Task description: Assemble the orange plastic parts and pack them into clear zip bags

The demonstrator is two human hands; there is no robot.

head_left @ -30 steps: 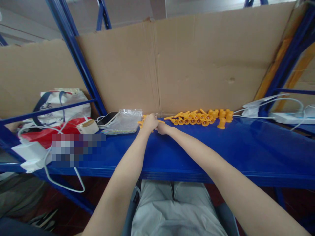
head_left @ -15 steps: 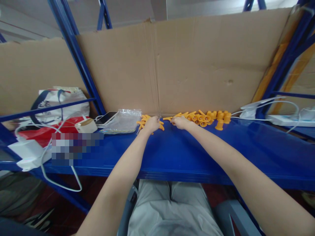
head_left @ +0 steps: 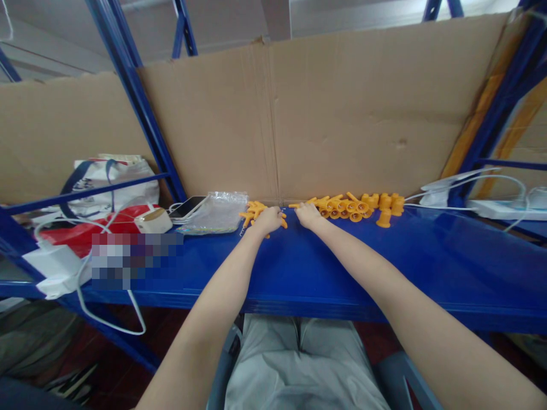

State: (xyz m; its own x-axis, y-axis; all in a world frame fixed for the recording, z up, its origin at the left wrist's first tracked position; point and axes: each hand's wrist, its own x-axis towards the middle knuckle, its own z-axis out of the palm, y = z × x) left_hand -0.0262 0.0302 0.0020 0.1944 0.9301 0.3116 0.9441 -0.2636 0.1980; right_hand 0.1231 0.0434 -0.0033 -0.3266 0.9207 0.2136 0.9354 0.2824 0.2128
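Note:
My left hand (head_left: 268, 218) is closed at the back of the blue shelf, over a cluster of small yellow-orange branched pieces (head_left: 254, 209). A small metallic bit shows by its fingertips, and a thin chain (head_left: 243, 230) lies at the cluster's left edge. What the fingers grip is hidden. Just right of it, my right hand (head_left: 307, 216) is closed too, its fingers curled down by the shelf; I cannot make out what they hold. Beyond its fingers lies a row of yellow-orange hollow cone-like pieces (head_left: 342, 207). Several spool-shaped yellow-orange pieces (head_left: 384, 216) stand at the row's right end.
A clear plastic bag (head_left: 220, 213) and a phone (head_left: 190, 207) lie left of the cluster. Farther left are white chargers with cables (head_left: 55, 262), a red bag (head_left: 81, 236) and a white cloth bag (head_left: 119, 182). Cardboard (head_left: 363, 108) walls the back; a power strip (head_left: 504, 209) sits at right.
My right hand has shifted slightly left, closer to my left hand. The left hand stays over the branched pieces. The whole view has moved a little.

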